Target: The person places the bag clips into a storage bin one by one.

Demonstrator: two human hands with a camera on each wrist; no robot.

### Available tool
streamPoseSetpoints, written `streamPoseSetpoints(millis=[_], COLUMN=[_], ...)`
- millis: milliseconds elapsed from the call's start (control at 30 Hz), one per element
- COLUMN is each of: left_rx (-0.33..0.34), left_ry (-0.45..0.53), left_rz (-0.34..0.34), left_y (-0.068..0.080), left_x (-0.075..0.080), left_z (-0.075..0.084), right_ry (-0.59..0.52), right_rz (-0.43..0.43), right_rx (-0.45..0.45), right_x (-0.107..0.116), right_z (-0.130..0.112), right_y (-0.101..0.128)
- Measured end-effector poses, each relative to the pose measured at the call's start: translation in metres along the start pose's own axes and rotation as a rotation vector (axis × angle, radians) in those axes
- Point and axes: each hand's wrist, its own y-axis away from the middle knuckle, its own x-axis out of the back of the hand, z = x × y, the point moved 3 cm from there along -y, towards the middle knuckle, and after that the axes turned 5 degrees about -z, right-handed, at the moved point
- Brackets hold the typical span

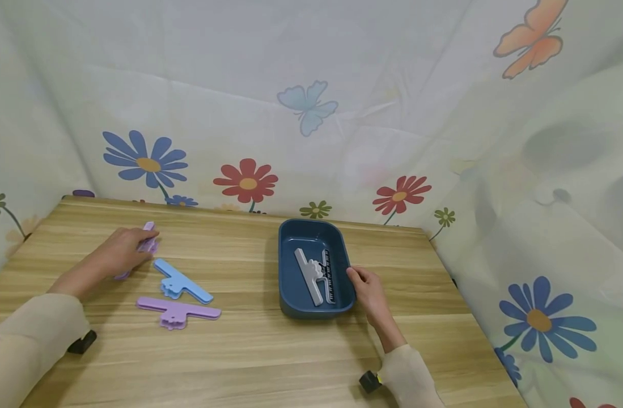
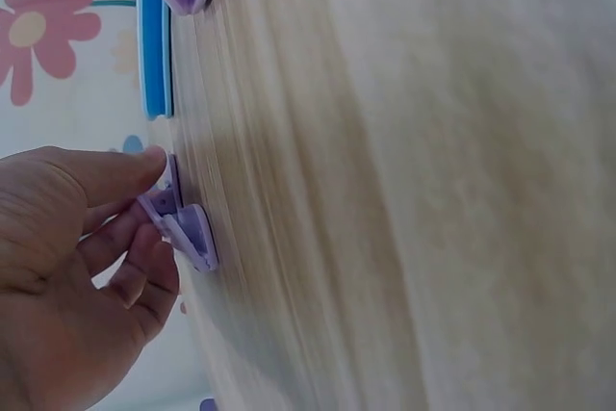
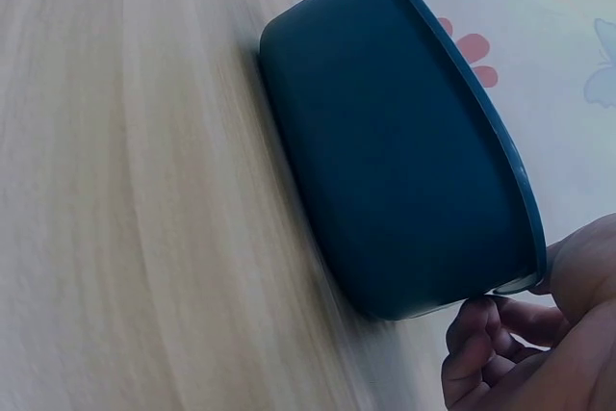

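A small purple clip (image 1: pixel 147 245) is being pinched by the left hand (image 1: pixel 118 253) between thumb and curled fingers, while it is lying on the table (image 1: pixel 250 351). A firm hold on both clip faces is judged best before lifting. Just beside that hand, a blue clip (image 1: pixel 182 281) and a long purple clip (image 1: pixel 177 311) are lying. The dark blue bin (image 1: pixel 288 271) is being steadied at its rim by the right hand (image 1: pixel 371 293), thumb over the edge; a grey clip (image 1: pixel 311 276) is resting inside.

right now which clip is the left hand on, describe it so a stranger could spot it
Start at the wooden table and go to its left side, away from the blue tray. Three clips lie there; it is the purple clip farthest back, pinched by the left hand. The blue clip and the other purple one lie untouched.
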Motion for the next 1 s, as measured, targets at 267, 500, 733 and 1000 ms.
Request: streamPoseSetpoints(millis=[267,500,733,1000], left_rx=[-0.031,-0.024,-0.007,0.034], left_ry=[-0.012,0.005,0.005,0.069], left_rz=[0.018,0.014,0.016,0.036], left_y=[-0.0003,-0.0002,-0.0003,0.0057], left_x=[0.0,0.0005,-0.001,0.0022], left_z=[0.0031,0.0034,0.0004,-0.0036], right_ry=[-0.017,-0.02,-0.026,-0.029], right_rz=[-0.001,-0.01,-0.016,-0.007], right_rx=[-0.001,-0.011,-0.015,-0.009], right_x=[0.0001,-0.0007,-0.0012,-0.0016], right_z=[0.0002,0.0004,-0.0008,-0.0019], right_y=[0.0002,0.0016,0.003,0.0031])
